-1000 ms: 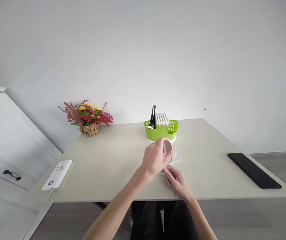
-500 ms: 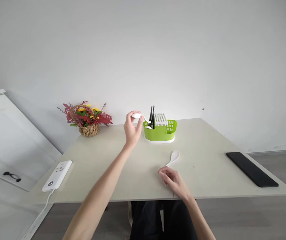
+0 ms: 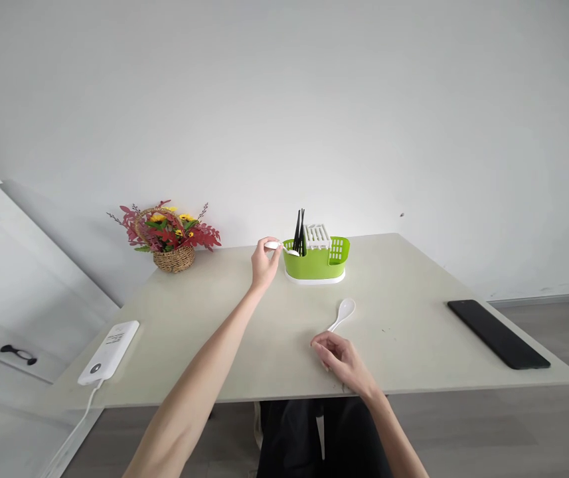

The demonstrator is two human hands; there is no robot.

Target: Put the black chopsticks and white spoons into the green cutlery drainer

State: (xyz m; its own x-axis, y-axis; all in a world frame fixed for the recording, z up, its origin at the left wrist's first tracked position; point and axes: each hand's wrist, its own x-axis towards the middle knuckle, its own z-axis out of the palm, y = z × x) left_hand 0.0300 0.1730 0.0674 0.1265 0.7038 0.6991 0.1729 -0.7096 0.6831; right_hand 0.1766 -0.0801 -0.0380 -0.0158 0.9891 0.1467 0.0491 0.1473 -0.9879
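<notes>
Out over the table, my left hand (image 3: 263,264) pinches a white spoon (image 3: 271,245) between thumb and fingers, at the left end of a green utensil basket (image 3: 309,268). Another white spoon (image 3: 293,252) shows at the basket's left rim, beside several black chopsticks (image 3: 299,232) standing upright. Close to the front edge, my right hand (image 3: 340,359) rests on the table with its fingers curled. A third white spoon (image 3: 346,308) lies just beyond it; its handle runs behind those fingers, so I cannot see whether they grip it.
A white slotted rack (image 3: 317,237) sits on the basket. At the back left stands a wicker flower basket (image 3: 174,259). A white power bank (image 3: 109,353) with a cable lies left, a black phone (image 3: 498,334) right. Behind is a wall; a white cabinet (image 3: 30,285) stands left.
My left hand has moved slightly lower, bringing its spoon down towards the basket's left rim. My right hand and the spoon on the table look unmoved. The view has shifted a little.
</notes>
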